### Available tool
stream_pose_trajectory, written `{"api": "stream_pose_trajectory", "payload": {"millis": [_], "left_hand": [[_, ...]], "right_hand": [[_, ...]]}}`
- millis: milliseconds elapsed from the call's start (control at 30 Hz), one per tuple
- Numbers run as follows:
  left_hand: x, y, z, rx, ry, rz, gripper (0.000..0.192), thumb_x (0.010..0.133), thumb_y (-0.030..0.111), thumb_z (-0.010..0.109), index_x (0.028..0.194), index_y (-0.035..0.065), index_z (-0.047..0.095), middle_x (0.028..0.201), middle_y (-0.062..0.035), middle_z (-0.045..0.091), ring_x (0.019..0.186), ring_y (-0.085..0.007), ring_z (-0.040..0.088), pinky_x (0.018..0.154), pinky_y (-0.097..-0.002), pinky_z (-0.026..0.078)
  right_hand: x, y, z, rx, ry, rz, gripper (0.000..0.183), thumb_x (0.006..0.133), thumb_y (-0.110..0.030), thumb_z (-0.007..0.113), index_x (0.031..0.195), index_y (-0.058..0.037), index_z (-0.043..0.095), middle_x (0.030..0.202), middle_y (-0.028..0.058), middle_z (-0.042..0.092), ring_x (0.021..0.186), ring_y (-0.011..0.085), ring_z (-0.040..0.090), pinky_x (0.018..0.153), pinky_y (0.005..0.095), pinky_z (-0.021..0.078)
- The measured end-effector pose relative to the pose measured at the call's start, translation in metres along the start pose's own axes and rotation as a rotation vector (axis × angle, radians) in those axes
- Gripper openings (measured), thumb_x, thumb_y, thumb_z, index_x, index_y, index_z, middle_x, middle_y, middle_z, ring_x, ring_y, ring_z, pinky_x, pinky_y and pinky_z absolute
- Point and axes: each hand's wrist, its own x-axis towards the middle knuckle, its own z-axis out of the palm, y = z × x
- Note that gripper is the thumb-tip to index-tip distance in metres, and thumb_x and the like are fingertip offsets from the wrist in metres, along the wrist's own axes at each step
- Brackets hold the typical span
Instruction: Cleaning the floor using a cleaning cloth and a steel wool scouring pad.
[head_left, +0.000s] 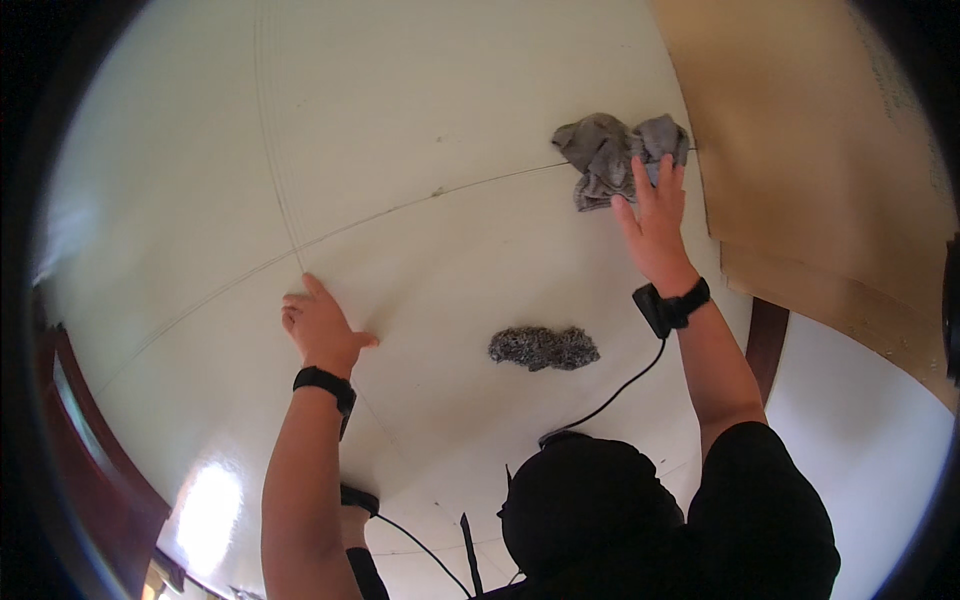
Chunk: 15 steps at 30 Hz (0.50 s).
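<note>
My right hand (658, 225) is spread over the near right part of a crumpled grey cloth (604, 161), its fingertips on or just above the fabric. The cloth lies on the pale tiled floor (465, 255), close to the edge of cardboard. My left hand (322, 326) holds nothing; its thumb sticks out and one finger reaches to the meeting point of two floor joints. Between my hands and nearer to my body lies a dark grey metal-wool scourer (544, 348). Black straps sit on both wrists, with a cable running from the right one.
Large brown cardboard sheets (817, 150) cover the right side. A dark red wooden piece (94, 465) stands at the left edge, and another dark red strip (766, 337) shows beneath the cardboard. Black cables hang near my body. Light glares on the floor at lower left.
</note>
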Motion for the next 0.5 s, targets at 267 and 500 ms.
{"api": "stream_pose_trajectory", "payload": {"millis": [267,500], "left_hand": [[0.001,0.004,0.005,-0.024,0.057,0.004,0.135,0.043,0.033,0.092,0.140,-0.0088,0.008,0.129,-0.0374,0.031,0.118,-0.0446,0.040,0.101,-0.0427,0.030],[0.003,0.004,0.006,0.050,0.092,0.008,0.135,0.042,0.036,0.091,0.140,-0.0083,0.010,0.121,-0.0318,0.039,0.113,-0.0407,0.045,0.097,-0.0398,0.035]], "right_hand": [[0.097,0.025,0.037,-0.263,-0.024,0.213,0.075,0.090,-0.057,0.036,0.145,-0.0084,0.021,0.149,0.0293,0.003,0.135,0.0525,0.000,0.108,0.0592,0.0039],[0.229,0.059,0.020,-0.307,0.015,0.258,0.072,0.090,-0.059,0.034,0.147,-0.0196,0.016,0.151,0.0232,0.003,0.137,0.0482,0.003,0.108,0.0580,0.0092]]}}
